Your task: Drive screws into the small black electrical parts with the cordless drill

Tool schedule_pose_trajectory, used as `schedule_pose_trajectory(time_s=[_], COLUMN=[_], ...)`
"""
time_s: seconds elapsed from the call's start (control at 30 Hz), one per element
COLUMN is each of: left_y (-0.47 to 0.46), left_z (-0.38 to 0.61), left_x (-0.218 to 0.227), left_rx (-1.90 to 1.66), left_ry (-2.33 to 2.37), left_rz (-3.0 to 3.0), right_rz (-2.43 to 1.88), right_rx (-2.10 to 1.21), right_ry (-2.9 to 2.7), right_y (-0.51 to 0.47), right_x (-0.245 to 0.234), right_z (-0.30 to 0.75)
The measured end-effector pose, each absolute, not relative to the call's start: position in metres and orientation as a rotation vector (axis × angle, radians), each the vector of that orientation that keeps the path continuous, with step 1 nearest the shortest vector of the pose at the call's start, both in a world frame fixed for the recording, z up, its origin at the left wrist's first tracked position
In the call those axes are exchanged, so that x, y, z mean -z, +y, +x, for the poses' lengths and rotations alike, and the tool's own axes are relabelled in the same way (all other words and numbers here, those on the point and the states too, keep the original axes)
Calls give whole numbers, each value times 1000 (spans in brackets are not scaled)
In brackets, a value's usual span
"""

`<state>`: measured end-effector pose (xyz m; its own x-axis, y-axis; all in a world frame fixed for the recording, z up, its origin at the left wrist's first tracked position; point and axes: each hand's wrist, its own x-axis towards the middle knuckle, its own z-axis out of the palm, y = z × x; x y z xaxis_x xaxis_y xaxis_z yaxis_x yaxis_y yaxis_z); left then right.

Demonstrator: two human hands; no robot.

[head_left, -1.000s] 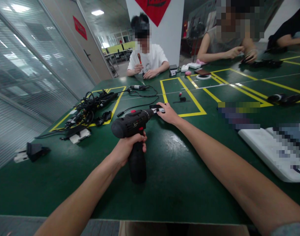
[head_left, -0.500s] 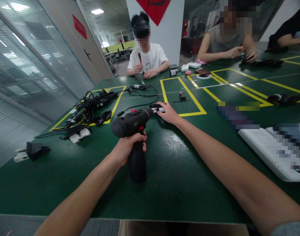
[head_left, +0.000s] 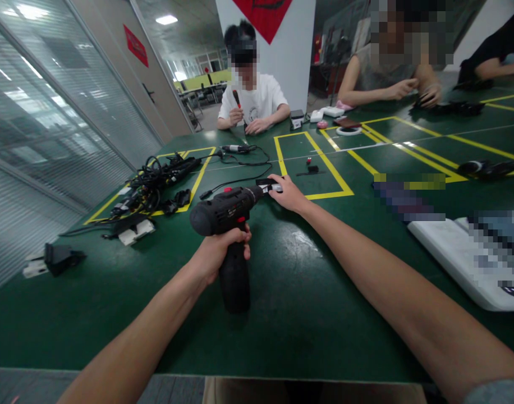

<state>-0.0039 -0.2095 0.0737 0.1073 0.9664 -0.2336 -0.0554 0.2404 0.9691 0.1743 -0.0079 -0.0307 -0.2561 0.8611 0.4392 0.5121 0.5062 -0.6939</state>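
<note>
The person is wearing a grey sleeve (head_left: 498, 393) on the right arm, with only its edge showing in the bottom corner of the head view. The right forearm (head_left: 391, 280) is showing bare from that edge down to the right hand (head_left: 287, 193). The left forearm (head_left: 143, 320) is also showing bare down to the left hand (head_left: 223, 249), and both hands are uncovered.

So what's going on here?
A person grips a black cordless drill in their left hand, with their right hand at its front end, over a green workbench. Black cables lie heaped to the left. Across the bench, a co-worker holds a red-handled screwdriver.
</note>
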Motion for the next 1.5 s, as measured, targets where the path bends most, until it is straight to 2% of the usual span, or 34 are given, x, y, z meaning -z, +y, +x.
schedule_pose_trajectory(time_s=[1.5], left_y=[-210], left_z=[-4], left_x=[-74], left_rx=[-987], left_ry=[1190], left_rz=[1041], right_rz=[-1128], right_rx=[-509], right_ry=[-1932], right_y=[-5], right_x=[33], right_z=[174])
